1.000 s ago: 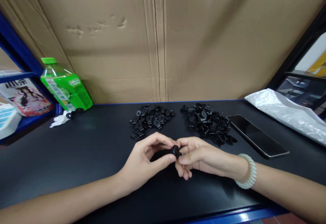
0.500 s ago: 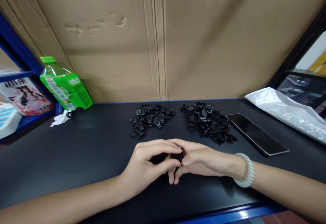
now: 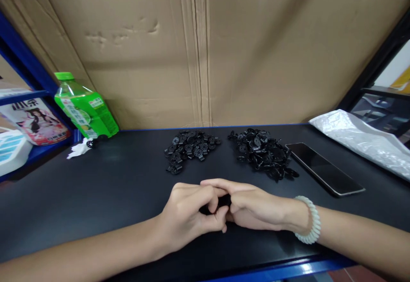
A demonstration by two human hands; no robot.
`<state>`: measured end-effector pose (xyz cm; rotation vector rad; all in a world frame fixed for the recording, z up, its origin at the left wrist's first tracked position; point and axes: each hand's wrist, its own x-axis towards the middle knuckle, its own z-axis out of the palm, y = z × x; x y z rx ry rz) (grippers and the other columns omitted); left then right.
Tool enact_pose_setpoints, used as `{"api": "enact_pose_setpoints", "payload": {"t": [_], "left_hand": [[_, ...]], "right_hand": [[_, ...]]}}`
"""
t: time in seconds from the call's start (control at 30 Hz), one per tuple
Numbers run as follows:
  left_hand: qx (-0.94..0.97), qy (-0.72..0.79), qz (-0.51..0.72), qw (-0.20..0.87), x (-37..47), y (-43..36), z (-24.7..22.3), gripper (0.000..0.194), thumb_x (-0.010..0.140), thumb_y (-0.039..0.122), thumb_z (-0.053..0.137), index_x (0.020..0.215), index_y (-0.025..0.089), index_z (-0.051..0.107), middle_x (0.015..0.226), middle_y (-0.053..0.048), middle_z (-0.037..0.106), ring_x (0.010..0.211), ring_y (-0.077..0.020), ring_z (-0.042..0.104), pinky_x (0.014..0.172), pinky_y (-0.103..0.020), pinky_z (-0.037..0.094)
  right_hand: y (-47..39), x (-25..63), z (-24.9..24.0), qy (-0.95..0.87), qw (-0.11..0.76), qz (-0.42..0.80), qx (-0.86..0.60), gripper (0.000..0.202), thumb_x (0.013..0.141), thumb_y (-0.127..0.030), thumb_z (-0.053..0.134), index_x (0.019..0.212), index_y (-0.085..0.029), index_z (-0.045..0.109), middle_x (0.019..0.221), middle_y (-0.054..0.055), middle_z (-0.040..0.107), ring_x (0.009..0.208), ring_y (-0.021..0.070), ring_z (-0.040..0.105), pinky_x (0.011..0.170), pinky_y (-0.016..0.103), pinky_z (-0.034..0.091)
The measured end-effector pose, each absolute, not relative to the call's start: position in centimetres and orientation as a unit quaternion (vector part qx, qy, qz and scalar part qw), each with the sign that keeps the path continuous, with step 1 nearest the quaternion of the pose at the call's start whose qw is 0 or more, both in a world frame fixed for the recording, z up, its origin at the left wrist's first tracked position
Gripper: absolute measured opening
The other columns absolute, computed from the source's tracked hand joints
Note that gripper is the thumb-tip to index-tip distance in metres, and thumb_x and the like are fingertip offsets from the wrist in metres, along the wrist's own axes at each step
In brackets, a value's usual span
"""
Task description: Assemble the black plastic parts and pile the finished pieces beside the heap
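Note:
My left hand [image 3: 194, 213] and my right hand [image 3: 253, 205] meet above the front of the black table. Their fingers close around a small black plastic part [image 3: 226, 200], which is mostly hidden between them. The left thumb and bent index finger press at its left side; the right thumb lies against its right. Beyond the hands is a pile of black round perforated plastic pieces with clip-like ends [image 3: 192, 147]. To its right lies a second pile of thin black plastic discs [image 3: 262, 154], some with narrow stems.
A phone [image 3: 323, 168] lies right of the piles, beside a silvery plastic bag [image 3: 358, 139]. At the back left stand a green bottle [image 3: 86, 109] and a crumpled white tissue [image 3: 78, 148] with black wheel-like pieces. A cardboard wall [image 3: 144, 60] closes off the rear.
My left index finger has curled in and both hands have closed tighter around the black part, now more hidden. The right fingers that showed underneath are mostly covered. The piles are unchanged.

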<state>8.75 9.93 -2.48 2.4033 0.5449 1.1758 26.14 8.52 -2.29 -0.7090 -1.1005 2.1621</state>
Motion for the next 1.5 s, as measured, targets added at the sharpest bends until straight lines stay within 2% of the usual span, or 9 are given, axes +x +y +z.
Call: {"api": "enact_pose_setpoints", "payload": {"t": [0.17, 0.33, 0.53, 0.67, 0.8, 0.93, 1.17, 1.37, 1.5], "left_hand": [[0.798, 0.333, 0.426, 0.267, 8.6, 10.3, -2.6, 0.026, 0.082, 0.009, 0.057, 0.062, 0.019, 0.043, 0.051, 0.006, 0.059, 0.043, -0.0082, 0.057, 0.045, -0.017, 0.045], [0.669, 0.335, 0.466, 0.472, 8.7, 10.7, -2.6, 0.018, 0.082, 0.013, 0.057, 0.084, 0.023, 0.041, 0.105, -0.003, 0.064, 0.074, -0.0138, 0.07, 0.063, -0.026, 0.058], [0.738, 0.323, 0.403, 0.434, 8.5, 10.6, -2.7, 0.023, 0.085, 0.011, 0.054, 0.102, 0.024, 0.046, 0.113, -0.004, 0.059, 0.079, -0.0131, 0.069, 0.068, -0.025, 0.056], [0.738, 0.348, 0.385, 0.432, 8.2, 10.8, -2.9, 0.02, 0.087, 0.012, 0.051, 0.103, 0.023, 0.049, 0.113, -0.005, 0.059, 0.078, -0.0139, 0.069, 0.068, -0.027, 0.057], [0.749, 0.353, 0.361, 0.43, 8.2, 11.1, -3.0, 0.017, 0.083, 0.013, 0.054, 0.099, 0.02, 0.053, 0.101, -0.005, 0.062, 0.076, -0.0162, 0.069, 0.067, -0.029, 0.058], [0.749, 0.36, 0.354, 0.429, 8.7, 11.4, -3.0, 0.013, 0.082, 0.013, 0.053, 0.094, 0.019, 0.054, 0.087, -0.004, 0.063, 0.082, -0.0191, 0.069, 0.071, -0.032, 0.059], [0.824, 0.336, 0.341, 0.303, 8.7, 11.0, -3.0, 0.021, 0.079, 0.006, 0.05, 0.093, 0.02, 0.055, 0.111, -0.008, 0.062, 0.105, -0.0215, 0.062, 0.09, -0.039, 0.056], [0.907, 0.32, 0.248, 0.118, 7.9, 11.5, -3.3, 0.034, 0.079, 0.017, 0.061, 0.111, 0.018, 0.051, 0.138, -0.017, 0.046, 0.141, -0.0347, 0.027, 0.11, -0.056, 0.035], [0.911, 0.322, 0.229, 0.121, 8.0, 11.7, -2.9, 0.025, 0.081, 0.019, 0.06, 0.104, 0.019, 0.049, 0.12, -0.014, 0.057, 0.126, -0.0313, 0.047, 0.1, -0.048, 0.046]], "right_hand": [[8.3, 25.7, -2.4, -0.428, 0.331, 0.805, -0.243, 0.059, 0.057, -0.006, 0.046, 0.115, -0.016, 0.047, 0.073, -0.002, 0.052, 0.065, 0.0123, 0.048, 0.066, 0.03, 0.033], [8.5, 26.6, -1.9, -0.528, 0.325, 0.724, -0.301, 0.058, 0.068, -0.008, 0.043, 0.124, -0.019, 0.038, 0.083, -0.002, 0.049, 0.065, 0.0106, 0.047, 0.066, 0.03, 0.037], [8.8, 29.4, 1.0, -0.806, 0.279, 0.272, -0.446, 0.036, 0.069, -0.008, 0.048, 0.102, -0.021, 0.05, 0.089, 0.001, 0.056, 0.074, 0.0144, 0.049, 0.068, 0.029, 0.04], [10.6, 32.3, 2.5, -0.737, 0.389, -0.013, -0.552, 0.026, 0.073, -0.017, 0.053, 0.098, -0.019, 0.05, 0.091, 0.006, 0.06, 0.08, 0.02, 0.054, 0.074, 0.034, 0.043], [12.3, 35.4, 2.9, -0.687, 0.314, -0.151, -0.637, 0.021, 0.079, -0.028, 0.052, 0.095, -0.015, 0.055, 0.095, 0.014, 0.06, 0.092, 0.0295, 0.056, 0.079, 0.042, 0.045], [12.3, 36.1, 2.8, -0.708, 0.253, -0.158, -0.641, 0.029, 0.084, -0.029, 0.049, 0.105, -0.011, 0.058, 0.106, 0.019, 0.059, 0.104, 0.0344, 0.054, 0.088, 0.048, 0.044], [9.6, 30.8, 1.0, -0.814, 0.351, 0.037, -0.462, 0.028, 0.087, -0.012, 0.044, 0.112, -0.017, 0.055, 0.111, 0.012, 0.059, 0.107, 0.0241, 0.052, 0.097, 0.042, 0.041], [8.7, 27.9, -1.8, -0.839, 0.334, 0.192, -0.385, 0.038, 0.081, 0.002, 0.038, 0.104, -0.02, 0.058, 0.099, 0.006, 0.062, 0.095, 0.0191, 0.055, 0.086, 0.035, 0.045], [8.9, 28.1, -1.8, -0.807, 0.362, 0.219, -0.412, 0.033, 0.081, 0.0, 0.04, 0.095, -0.021, 0.061, 0.09, 0.004, 0.063, 0.085, 0.0183, 0.057, 0.077, 0.034, 0.045]]}}
